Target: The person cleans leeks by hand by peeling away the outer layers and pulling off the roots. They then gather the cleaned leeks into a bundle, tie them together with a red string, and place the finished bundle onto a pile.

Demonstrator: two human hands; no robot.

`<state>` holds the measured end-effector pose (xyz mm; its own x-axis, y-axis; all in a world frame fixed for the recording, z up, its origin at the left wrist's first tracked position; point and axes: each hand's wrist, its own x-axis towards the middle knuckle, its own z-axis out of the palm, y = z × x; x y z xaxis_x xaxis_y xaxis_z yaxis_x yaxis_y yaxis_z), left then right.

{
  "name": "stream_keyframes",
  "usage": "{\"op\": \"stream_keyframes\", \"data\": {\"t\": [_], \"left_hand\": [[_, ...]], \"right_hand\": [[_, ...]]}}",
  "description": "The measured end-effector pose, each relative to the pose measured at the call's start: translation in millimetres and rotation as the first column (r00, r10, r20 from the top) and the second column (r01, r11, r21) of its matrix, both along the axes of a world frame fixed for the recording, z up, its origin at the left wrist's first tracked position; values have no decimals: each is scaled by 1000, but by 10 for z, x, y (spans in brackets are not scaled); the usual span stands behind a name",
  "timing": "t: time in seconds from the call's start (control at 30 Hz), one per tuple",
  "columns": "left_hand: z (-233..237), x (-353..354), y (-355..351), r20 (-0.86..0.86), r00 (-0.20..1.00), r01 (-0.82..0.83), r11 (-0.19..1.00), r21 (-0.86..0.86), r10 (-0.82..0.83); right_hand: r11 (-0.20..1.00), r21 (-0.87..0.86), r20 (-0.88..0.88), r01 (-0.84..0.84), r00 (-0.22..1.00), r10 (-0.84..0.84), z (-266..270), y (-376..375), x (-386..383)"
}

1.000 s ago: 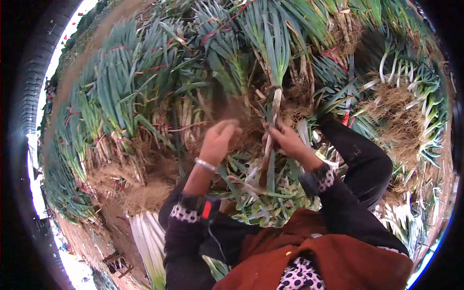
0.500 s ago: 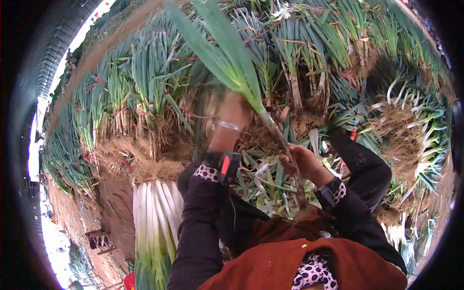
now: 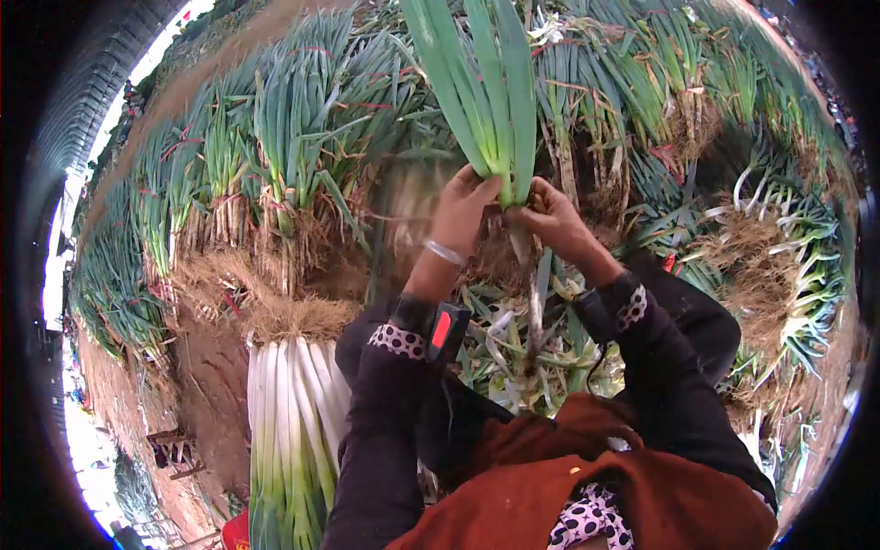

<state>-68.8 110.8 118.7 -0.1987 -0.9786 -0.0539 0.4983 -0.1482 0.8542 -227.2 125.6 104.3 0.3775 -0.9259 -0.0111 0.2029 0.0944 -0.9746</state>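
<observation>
A single leek [image 3: 498, 128] is held in front of me, its green leaves fanning upward and its thin, soil-marked stalk hanging down toward my lap. My left hand [image 3: 466, 206] is closed on the leek from the left, where the leaves split from the stalk. From the right, my right hand [image 3: 555, 220] pinches the same spot with thumb and fingers; whether it grips the stalk or just an outer leaf is hard to see. The stalk's lower end, with a dark root tuft, hangs free above a litter of leaf scraps [image 3: 495, 344].
Trimmed white leeks [image 3: 298, 394] lie in a bundle at my left, roots away from me. Tied, untrimmed leek bundles [image 3: 293, 128] stand in rows ahead. More cleaned leeks [image 3: 802, 293] lie in a curved pile at the right. Bare brown ground [image 3: 215, 385] shows at the left.
My right hand has moved up from the lower stalk to the leaf base, beside my left hand. The leek has swung from a slant to nearly upright, its leaves shifting right.
</observation>
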Motion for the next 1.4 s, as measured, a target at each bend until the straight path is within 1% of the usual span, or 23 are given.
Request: {"op": "stream_keyframes", "data": {"t": [0.1, 0.2, 0.3, 0.37, 0.43, 0.57, 0.63, 0.7, 0.73, 0.77, 0.8, 0.83, 0.87, 0.93, 1.0, 1.03, 1.07, 1.13, 1.2, 1.23, 1.3, 1.37, 1.4], "left_hand": [[-43, -13, -2, 35, 999, -17, 997, -75, 20], [-23, -44, 16, 86, 994, -56, 997, -53, 61], [1, -69, 24, 83, 993, -84, 996, 2, 83], [-68, -74, 3, 104, 989, -104, 994, -23, 106], [-52, -76, 4, 131, 983, -126, 991, -44, 131], [-98, -124, 44, 129, 983, -129, 991, -25, 131], [-113, -149, 74, 212, 967, -158, 985, 63, 141], [-263, -55, -100, 351, 876, -327, 942, -76, 332], [-294, 101, -234, 438, 768, -429, 883, -188, 467], [-305, 378, -419, 481, 745, -463, 877, -125, 462], [163, 402, -286, 286, 803, -536, 844, -36, 522], [34, 614, -470, 268, 789, -556, 828, -68, 552], [290, 622, -368, 106, 808, -574, 815, -79, 580], [275, 767, -415, 120, 770, -606, 777, -174, 627], [270, 795, -404, 149, 748, -614, 759, -215, 647], [213, 775, -388, 190, 745, -590, 765, -259, 639], [238, 703, -342, 233, 746, -570, 779, -261, 624], [267, 539, -285, 212, 779, -549, 805, -226, 590], [291, 395, -207, 212, 825, -501, 852, -155, 524], [254, 351, -203, 212, 828, -495, 855, -156, 519], [132, 321, -206, 242, 845, -375, 851, -368, 477], [353, 421, -83, 181, 912, -321, 916, -239, 367], [503, 512, -8, 90, 982, -153, 978, -144, 167]], "right_hand": [[998, -55, 48, 33, 998, -30, 19, 8, 14], [987, -157, -251, -18, 968, -22, 201, 34, -25], [959, -282, -314, -24, 947, -68, 152, 31, -14], [978, -208, -312, -20, 949, -47, 151, 101, -24], [905, -426, -487, -9, 845, -221, 158, 166, -6], [949, -304, -326, 86, 926, -189, 81, 311, -36], [944, -320, -379, 82, 902, -207, -63, 360, -131], [980, -199, -474, -18, 877, -80, -216, 533, -272], [974, -188, -600, -124, 800, -14, -248, 719, -311], [961, -161, -712, -226, 701, 45, -291, 969, -357], [970, -60, -707, -236, 696, 125, -436, 1193, -438], [968, 39, -695, -250, 689, 206, -711, 1408, -579], [937, 212, -745, -279, 574, 340, -1343, 1601, -926], [809, 523, -815, -267, 123, 567, -1469, 1677, -1275], [893, 336, -909, -299, 144, 390, -1624, 1505, -1415], [972, 63, -920, -227, 365, 145, -1098, 1320, -1150], [990, -21, -908, -140, 417, 40, -742, 1075, -893], [922, -387, -705, 5, 643, -300, -229, 654, -373], [765, -644, -540, 23, 694, -476, 139, 386, 130], [805, -593, -533, 28, 735, -419, 203, 278, 352], [842, -538, -519, 34, 774, -363, 255, 155, 485], [985, -170, -447, 25, 889, -100, 284, 77, 521], [988, -149, -280, -52, 960, 9, 220, 53, 472]]}}
